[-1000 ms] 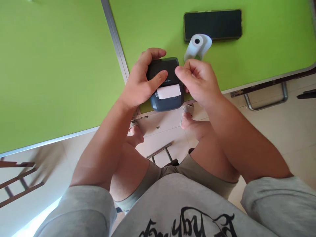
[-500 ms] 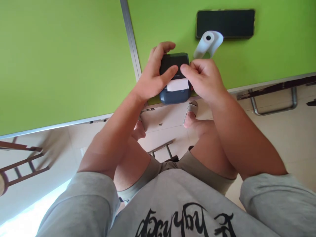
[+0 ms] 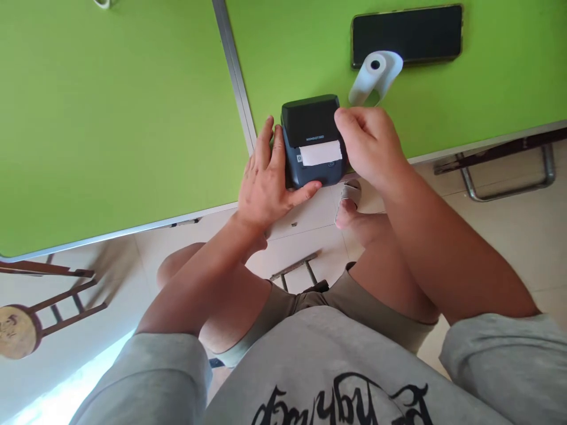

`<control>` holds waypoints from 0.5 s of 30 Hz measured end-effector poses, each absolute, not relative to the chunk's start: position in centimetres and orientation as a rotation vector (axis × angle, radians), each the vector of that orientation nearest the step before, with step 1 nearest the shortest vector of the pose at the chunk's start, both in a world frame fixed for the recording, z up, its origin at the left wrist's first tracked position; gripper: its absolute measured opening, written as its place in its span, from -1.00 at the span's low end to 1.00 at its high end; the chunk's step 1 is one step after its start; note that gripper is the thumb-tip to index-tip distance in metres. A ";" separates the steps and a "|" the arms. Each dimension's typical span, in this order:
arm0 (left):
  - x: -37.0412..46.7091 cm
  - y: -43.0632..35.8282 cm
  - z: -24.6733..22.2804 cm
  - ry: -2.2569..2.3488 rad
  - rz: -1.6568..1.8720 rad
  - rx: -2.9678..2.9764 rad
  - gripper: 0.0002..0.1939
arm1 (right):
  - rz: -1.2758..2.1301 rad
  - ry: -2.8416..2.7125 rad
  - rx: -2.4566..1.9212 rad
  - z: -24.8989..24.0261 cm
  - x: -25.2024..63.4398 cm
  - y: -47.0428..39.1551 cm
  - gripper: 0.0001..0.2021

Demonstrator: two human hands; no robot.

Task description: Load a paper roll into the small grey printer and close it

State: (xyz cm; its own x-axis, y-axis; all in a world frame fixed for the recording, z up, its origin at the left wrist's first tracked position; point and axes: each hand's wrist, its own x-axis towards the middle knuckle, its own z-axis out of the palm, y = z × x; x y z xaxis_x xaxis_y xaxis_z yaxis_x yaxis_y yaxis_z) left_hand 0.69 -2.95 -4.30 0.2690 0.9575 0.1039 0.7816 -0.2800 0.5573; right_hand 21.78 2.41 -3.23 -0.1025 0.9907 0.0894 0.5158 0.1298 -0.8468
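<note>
Printer (image 3: 310, 121) lies, long axis near twelve-to-six, at the edge of the green table (image 3: 133, 118), two o'clock from the left hand (image 3: 264, 186), its straightened fingers touching, and nine o'clock from the equally near right hand (image 3: 371, 140), curled, grip unclear.

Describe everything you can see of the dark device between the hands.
The device is compact, rounded at the corners and plastic-looking: a black lid, apparently closed, with pale lettering, over a dark blue-grey body. A white paper strip protrudes below the lid. It lies slightly angled at the green table's near edge; its underside is hidden. The left grip touches its left side; the right grip is at its right, fingertips hidden.
</note>
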 end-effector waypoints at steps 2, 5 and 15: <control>0.7 -3.2 -4.5 1.614 0.612 2.164 0.17 | 0.842 -1.733 -1.456 -3.6 21.9 2.7 -0.37; 0.7 -3.7 -4.6 1.673 0.616 2.182 0.12 | 0.863 -1.674 -1.450 -4.1 21.9 3.0 -0.34; 0.4 -3.5 -4.9 1.657 0.684 2.205 0.02 | 1.088 -1.517 -1.603 -3.4 21.5 3.2 -0.32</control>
State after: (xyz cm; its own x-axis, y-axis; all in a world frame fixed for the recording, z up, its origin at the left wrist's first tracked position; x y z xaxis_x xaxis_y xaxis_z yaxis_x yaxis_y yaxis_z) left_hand 0.39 -3.47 -4.89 0.2218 0.9558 0.1928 0.8137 -0.2904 0.5035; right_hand 21.46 3.24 -3.43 -0.0223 0.9921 -0.1237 0.4353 -0.1017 -0.8945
